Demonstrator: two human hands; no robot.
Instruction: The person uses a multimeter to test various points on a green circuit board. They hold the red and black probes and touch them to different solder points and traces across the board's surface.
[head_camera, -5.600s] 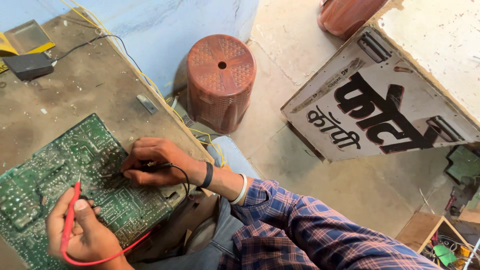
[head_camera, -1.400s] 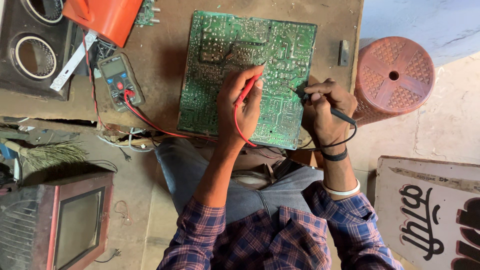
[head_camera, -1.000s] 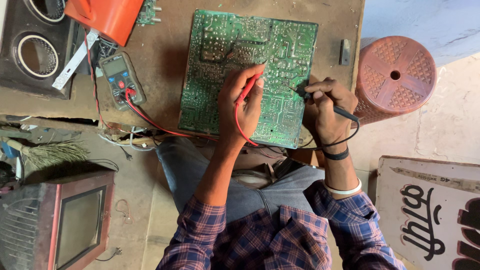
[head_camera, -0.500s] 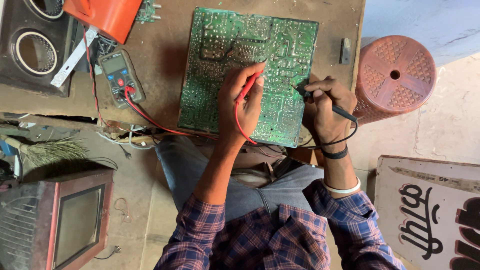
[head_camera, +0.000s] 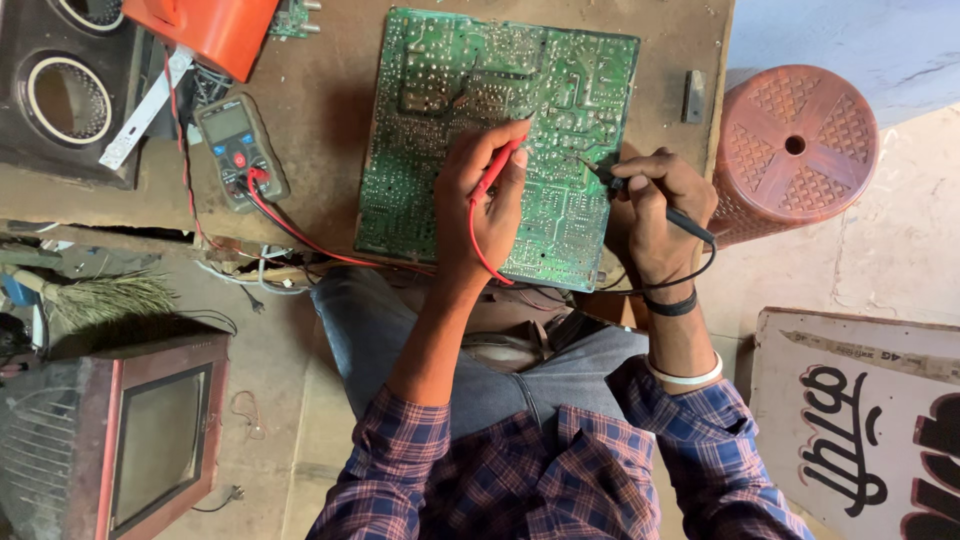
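A large green circuit board (head_camera: 460, 70) lies solder side up on a brown workbench (head_camera: 320, 110). My left hand (head_camera: 480, 215) grips a red test probe (head_camera: 497, 172) whose tip rests on the middle of the board. My right hand (head_camera: 660, 210) pinches a black test probe (head_camera: 640, 195) with its tip on the board's right part. Red and black leads run from the probes to a grey multimeter (head_camera: 240, 150) lying left of the board.
An orange object (head_camera: 215, 30) and a black speaker box (head_camera: 65, 95) sit at the bench's left. A reddish plastic stool (head_camera: 790, 150) stands to the right, a painted signboard (head_camera: 860, 420) lower right, an old television set (head_camera: 150, 440) lower left.
Since 5.6 s ago the view has swung to look straight down at the board. Over the last second both hands and probes have stayed nearly still on the board.
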